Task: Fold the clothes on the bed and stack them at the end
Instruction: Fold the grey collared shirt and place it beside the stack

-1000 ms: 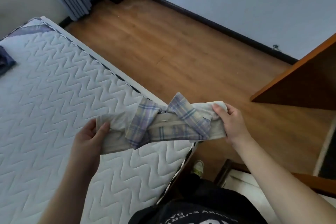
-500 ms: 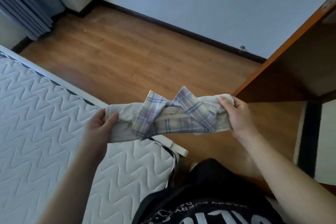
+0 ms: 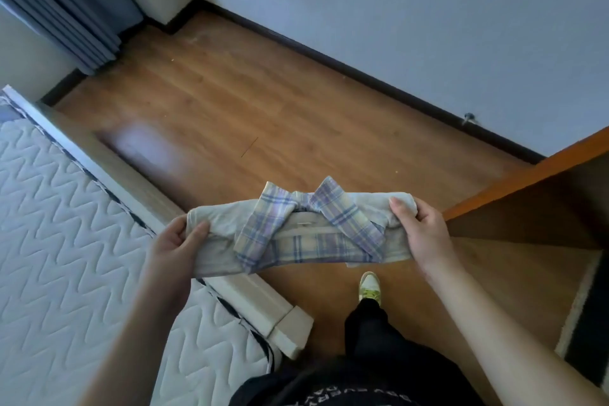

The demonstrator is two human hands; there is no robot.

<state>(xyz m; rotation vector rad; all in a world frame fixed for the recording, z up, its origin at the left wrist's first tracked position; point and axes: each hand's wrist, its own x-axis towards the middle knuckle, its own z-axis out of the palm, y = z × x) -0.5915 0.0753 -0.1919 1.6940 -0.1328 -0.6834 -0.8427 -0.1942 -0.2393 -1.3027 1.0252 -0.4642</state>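
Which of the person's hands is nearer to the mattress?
Left. The left hand grips the folded shirt above the mattress edge; the right hand grips the other end, out over the floor.

Soft, dim daylight fills the room. A pale glare patch lies on the wooden floor [image 3: 145,148] at about nine o'clock. The wide lens bends the skirting board [image 3: 346,68] and stretches the edges. Overall slightly soft, without hard shadows.

A brown wood-plank floor [image 3: 263,115] meets a pale wall [image 3: 428,17] along a dark baseboard [image 3: 329,59]. Grey-blue curtains [image 3: 62,3] hang at upper left. An orange-brown wooden cabinet [image 3: 527,208] stands at right.
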